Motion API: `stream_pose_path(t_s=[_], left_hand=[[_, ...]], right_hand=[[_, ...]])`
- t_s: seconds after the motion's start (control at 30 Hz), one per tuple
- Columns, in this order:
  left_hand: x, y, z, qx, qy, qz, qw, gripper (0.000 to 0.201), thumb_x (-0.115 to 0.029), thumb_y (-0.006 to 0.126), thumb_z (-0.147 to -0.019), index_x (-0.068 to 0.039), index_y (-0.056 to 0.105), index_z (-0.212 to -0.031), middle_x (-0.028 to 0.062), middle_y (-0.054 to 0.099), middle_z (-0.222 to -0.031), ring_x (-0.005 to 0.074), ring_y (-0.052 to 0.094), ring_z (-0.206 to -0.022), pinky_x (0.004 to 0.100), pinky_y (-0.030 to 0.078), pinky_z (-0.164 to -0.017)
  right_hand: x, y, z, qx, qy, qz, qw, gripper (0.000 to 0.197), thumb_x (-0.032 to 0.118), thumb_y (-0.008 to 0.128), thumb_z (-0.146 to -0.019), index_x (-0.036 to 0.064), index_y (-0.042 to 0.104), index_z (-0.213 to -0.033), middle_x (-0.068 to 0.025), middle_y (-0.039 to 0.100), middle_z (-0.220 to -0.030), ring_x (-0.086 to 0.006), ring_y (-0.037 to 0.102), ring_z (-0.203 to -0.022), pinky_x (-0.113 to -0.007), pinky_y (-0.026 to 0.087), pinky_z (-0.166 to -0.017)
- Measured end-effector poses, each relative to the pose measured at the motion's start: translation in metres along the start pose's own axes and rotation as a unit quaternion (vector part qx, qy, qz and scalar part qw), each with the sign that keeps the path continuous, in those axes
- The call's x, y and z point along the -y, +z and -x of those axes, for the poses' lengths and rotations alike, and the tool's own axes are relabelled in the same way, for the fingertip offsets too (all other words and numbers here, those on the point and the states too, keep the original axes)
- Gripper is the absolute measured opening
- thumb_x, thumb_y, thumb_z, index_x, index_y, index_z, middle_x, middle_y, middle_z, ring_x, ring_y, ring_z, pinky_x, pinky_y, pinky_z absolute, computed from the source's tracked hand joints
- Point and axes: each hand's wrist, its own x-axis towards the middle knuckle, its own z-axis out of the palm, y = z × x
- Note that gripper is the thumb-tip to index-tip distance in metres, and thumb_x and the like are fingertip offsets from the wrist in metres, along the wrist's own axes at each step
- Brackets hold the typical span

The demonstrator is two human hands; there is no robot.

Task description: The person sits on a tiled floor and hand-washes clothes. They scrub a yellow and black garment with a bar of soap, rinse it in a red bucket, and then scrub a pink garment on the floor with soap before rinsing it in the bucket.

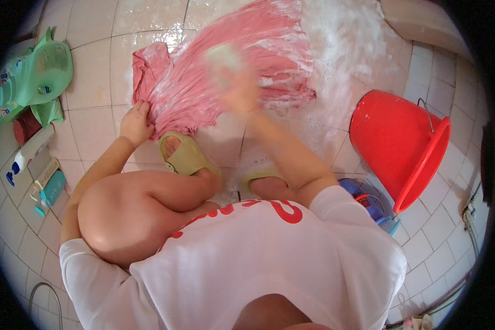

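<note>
A wet pink cloth (225, 33), streaked with white suds, lies spread and wrinkled on the tiled floor in front of me. At its near left corner, my left hand (137, 124) has its fingers closed on the edge. My right hand (241, 92) is over the middle of the cloth, smeared by motion. In it is a pale green scrub brush (223, 58), also blurred, so its bristles cannot be made out. Whether the brush touches the cloth is unclear.
Foam (346, 49) covers the floor at the right. A red bucket (393, 143) lies tipped on its side, with a blue container (363, 195) beside it. At the left are a green plastic basin (49, 69) and a white bottle (33, 147). My green slippers (190, 157) are near the cloth.
</note>
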Motion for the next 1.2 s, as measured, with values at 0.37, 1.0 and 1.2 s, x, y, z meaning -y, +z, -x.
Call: stream_pose_path(t_s=[0.37, 1.0, 1.2], left_hand=[[0.013, 0.002, 0.004, -0.053, -0.039, 0.028, 0.997, 0.036, -0.005, 0.065, -0.065, -0.007, 0.05, -0.097, 0.0155, 0.052, -0.098, 0.0384, 0.058, -0.087, 0.0471, 0.048, -0.071], [-0.022, 0.007, -0.001, -0.018, -0.019, 0.006, 1.0, 0.048, -0.02, 0.07, -0.072, -0.006, 0.046, -0.112, 0.0206, 0.045, -0.111, 0.0399, 0.056, -0.093, 0.0461, 0.049, -0.077], [-0.002, 0.007, 0.012, 0.038, 0.027, -0.022, 0.999, 0.031, -0.032, 0.065, -0.081, -0.006, 0.055, -0.096, 0.0137, 0.055, -0.099, 0.0362, 0.06, -0.084, 0.0454, 0.049, -0.07]], right_hand=[[-0.118, -0.128, 0.032, 0.049, 0.175, 0.315, 0.932, 0.046, 0.039, 0.065, -0.08, 0.0261, 0.059, -0.124, -0.0168, 0.062, -0.102, -0.0337, 0.06, -0.083, -0.041, 0.051, -0.067], [-0.077, -0.094, 0.065, 0.019, 0.255, 0.212, 0.943, 0.045, 0.03, 0.063, -0.08, 0.0204, 0.06, -0.124, -0.0167, 0.055, -0.124, -0.0374, 0.056, -0.105, -0.043, 0.045, -0.091], [0.07, 0.009, 0.069, 0.319, -0.04, 0.029, 0.947, 0.046, 0.021, 0.064, -0.075, 0.0187, 0.06, -0.12, -0.0129, 0.062, -0.109, -0.0286, 0.059, -0.098, -0.045, 0.046, -0.088]])
